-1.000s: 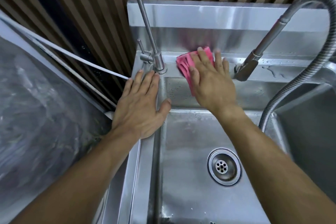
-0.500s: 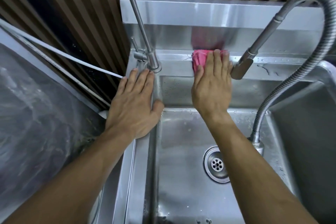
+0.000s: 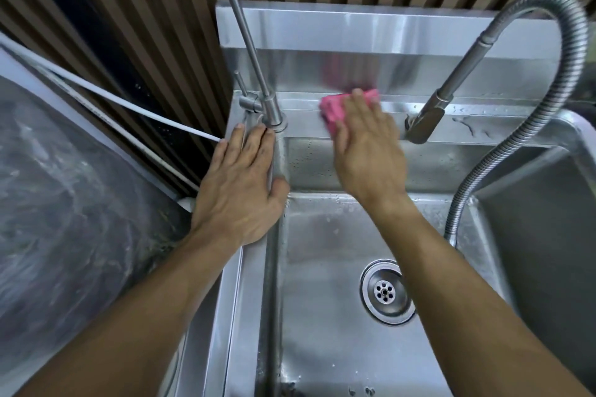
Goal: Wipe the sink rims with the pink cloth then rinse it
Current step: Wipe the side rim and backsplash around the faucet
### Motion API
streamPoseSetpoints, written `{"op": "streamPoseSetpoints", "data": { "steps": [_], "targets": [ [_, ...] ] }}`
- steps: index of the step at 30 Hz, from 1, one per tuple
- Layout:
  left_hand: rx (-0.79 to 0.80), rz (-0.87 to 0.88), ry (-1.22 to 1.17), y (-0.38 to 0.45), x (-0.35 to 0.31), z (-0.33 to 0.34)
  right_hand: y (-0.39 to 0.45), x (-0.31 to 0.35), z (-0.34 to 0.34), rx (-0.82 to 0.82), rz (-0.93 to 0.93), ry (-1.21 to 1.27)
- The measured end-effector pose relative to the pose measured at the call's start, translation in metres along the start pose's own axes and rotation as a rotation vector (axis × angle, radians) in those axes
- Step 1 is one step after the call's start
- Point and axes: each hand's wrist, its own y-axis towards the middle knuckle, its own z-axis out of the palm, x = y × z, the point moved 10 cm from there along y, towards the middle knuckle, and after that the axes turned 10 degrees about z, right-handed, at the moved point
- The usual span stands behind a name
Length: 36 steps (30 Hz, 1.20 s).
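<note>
At the far left, a marbled grey surface (image 3: 64,203) is seen, with a white hose (image 3: 113,100) running across its upper corner toward the sink (image 3: 322,316). Beside the hose end, the left hand (image 3: 240,190) is laid flat on the left rim (image 3: 238,300), palm down, its fingers (image 3: 237,145) extended and together, gripping nothing. The fingertips reach the base of the thin tap (image 3: 272,113), and the thumb hangs over the basin edge. This placement is judged to serve as a brace, so that the body is steadied while the other arm reaches toward the back wall.

Next to the tap, the pink cloth (image 3: 335,106) is found on the back rim (image 3: 483,129), at the foot of the steel splashback (image 3: 354,35). It is pressed down by the right hand (image 3: 367,151), which is spread flat over it and not closed around it; the hand is blurred, so the finger positions cannot be told exactly. A flat press is judged to keep a wide patch of cloth in contact with the ledge during wiping.

Further right, the spray head (image 3: 425,122) is seen resting just above the same rim, near the cloth, on its coiled metal hose (image 3: 574,58). Below, the drain (image 3: 385,292) lies open in the basin. No water is seen running; the rinse is judged not yet begun.
</note>
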Motion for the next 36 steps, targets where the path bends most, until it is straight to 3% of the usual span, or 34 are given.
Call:
{"op": "streamPoseSetpoints", "data": {
  "steps": [3, 5, 9, 15, 23, 29, 36],
  "targets": [
    [-0.021, -0.01, -0.033, 0.0, 0.002, 0.0, -0.001, -0.021, -0.006, -0.086, 0.255, 0.001],
    [-0.023, -0.011, -0.025, 0.0, 0.003, 0.001, -0.003, -0.001, 0.0, -0.098, 0.319, 0.037],
    [-0.025, -0.013, 0.003, 0.002, 0.003, 0.004, -0.013, 0.069, 0.027, 0.023, -0.009, 0.086],
    [-0.046, -0.017, -0.009, 0.001, 0.004, 0.004, -0.012, 0.057, 0.025, 0.148, -0.237, 0.02],
    [-0.048, -0.101, -0.024, -0.004, 0.011, 0.004, -0.017, 0.068, 0.026, 0.123, -0.094, 0.072],
    [0.0, -0.092, 0.022, -0.009, 0.009, 0.009, -0.003, 0.05, 0.021, 0.214, -0.309, 0.012],
    [-0.03, -0.088, 0.007, -0.011, 0.008, 0.006, -0.012, 0.025, 0.011, 0.105, -0.199, -0.034]
  ]
}}
